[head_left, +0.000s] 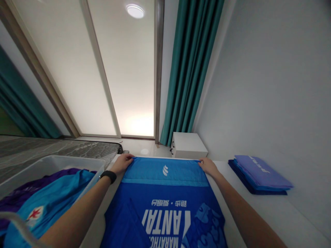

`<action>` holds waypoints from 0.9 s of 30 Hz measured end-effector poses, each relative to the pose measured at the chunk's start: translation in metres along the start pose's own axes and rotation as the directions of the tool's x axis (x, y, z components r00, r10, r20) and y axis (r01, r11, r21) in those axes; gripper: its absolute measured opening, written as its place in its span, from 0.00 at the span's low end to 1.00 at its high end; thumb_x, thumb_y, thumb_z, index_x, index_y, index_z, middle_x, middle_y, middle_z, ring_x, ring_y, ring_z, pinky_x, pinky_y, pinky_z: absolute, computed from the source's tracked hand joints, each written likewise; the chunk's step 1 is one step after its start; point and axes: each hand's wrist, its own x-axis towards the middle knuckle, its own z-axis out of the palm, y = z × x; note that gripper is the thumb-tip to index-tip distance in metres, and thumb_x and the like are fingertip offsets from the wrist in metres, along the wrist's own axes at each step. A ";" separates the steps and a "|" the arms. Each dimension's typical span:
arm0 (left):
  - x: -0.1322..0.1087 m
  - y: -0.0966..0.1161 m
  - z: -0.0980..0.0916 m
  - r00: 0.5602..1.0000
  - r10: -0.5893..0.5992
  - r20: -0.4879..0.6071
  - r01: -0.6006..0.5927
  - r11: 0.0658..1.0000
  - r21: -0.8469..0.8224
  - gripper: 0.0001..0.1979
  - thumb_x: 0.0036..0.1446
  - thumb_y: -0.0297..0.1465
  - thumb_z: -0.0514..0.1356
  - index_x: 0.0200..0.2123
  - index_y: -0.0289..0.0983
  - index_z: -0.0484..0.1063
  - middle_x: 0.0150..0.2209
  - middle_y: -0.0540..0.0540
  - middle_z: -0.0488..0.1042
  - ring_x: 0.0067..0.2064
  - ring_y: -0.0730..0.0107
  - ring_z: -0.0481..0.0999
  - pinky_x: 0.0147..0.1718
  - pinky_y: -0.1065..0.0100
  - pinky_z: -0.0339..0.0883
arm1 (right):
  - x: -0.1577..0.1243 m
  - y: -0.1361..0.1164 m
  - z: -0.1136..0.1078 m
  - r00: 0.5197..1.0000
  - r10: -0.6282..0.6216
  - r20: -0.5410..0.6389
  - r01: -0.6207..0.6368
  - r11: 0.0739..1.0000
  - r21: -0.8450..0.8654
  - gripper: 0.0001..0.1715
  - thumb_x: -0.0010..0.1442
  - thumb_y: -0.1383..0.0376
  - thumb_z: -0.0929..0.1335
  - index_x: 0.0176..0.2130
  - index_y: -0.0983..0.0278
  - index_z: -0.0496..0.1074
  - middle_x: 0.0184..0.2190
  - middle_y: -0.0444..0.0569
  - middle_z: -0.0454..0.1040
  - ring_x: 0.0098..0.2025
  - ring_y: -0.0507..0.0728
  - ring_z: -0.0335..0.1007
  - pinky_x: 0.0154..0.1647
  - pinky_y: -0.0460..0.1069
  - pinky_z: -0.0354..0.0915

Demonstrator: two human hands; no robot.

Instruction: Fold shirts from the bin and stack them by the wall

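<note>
A blue sports shirt (162,203) with white lettering lies flat on a white table (261,213) in front of me. My left hand (122,162), with a black watch on the wrist, pinches the shirt's far left corner. My right hand (207,166) pinches its far right corner. Both arms reach forward along the shirt's sides.
A white bin (49,163) at my left holds purple and light blue garments (43,196). A stack of folded blue and purple clothes (260,175) lies at the right by the wall. Beyond the table stand a small white cabinet (188,145), teal curtains and a glass door.
</note>
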 end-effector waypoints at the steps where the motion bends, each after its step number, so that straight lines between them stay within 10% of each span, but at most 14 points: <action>1: 0.001 0.003 -0.001 1.000 -0.006 -0.005 0.006 1.000 0.005 0.14 0.47 0.37 0.57 0.32 0.37 0.79 0.34 0.44 0.79 0.38 0.58 0.78 0.41 0.64 0.69 | -0.001 -0.001 -0.002 1.000 0.011 0.005 -0.011 1.000 0.026 0.12 0.57 0.65 0.67 0.39 0.62 0.78 0.37 0.51 0.79 0.43 0.58 0.74 0.37 0.46 0.62; 9: -0.002 0.019 -0.009 0.989 -0.135 -0.056 0.132 0.990 -0.058 0.08 0.45 0.35 0.58 0.28 0.38 0.75 0.31 0.46 0.78 0.30 0.61 0.78 0.34 0.65 0.69 | -0.023 -0.011 -0.011 0.987 0.098 0.129 -0.143 0.900 0.412 0.20 0.63 0.63 0.63 0.52 0.69 0.69 0.21 0.48 0.78 0.11 0.50 0.62 0.13 0.43 0.53; 16: -0.016 0.037 -0.009 0.969 -0.249 0.010 0.240 0.925 -0.295 0.12 0.50 0.36 0.56 0.36 0.35 0.70 0.29 0.46 0.78 0.22 0.65 0.78 0.22 0.68 0.69 | -0.042 -0.021 -0.012 0.987 0.116 0.107 -0.158 0.714 0.682 0.21 0.65 0.64 0.62 0.55 0.70 0.61 0.31 0.56 0.80 0.14 0.51 0.69 0.08 0.41 0.47; 27: -0.039 0.054 -0.020 0.959 -0.281 -0.034 0.220 0.813 -0.539 0.06 0.54 0.33 0.56 0.34 0.38 0.66 0.34 0.46 0.78 0.35 0.61 0.82 0.38 0.63 0.75 | -0.073 -0.020 -0.020 0.993 0.104 0.055 -0.106 0.583 0.805 0.14 0.65 0.63 0.62 0.49 0.67 0.64 0.35 0.56 0.80 0.19 0.53 0.73 0.09 0.41 0.54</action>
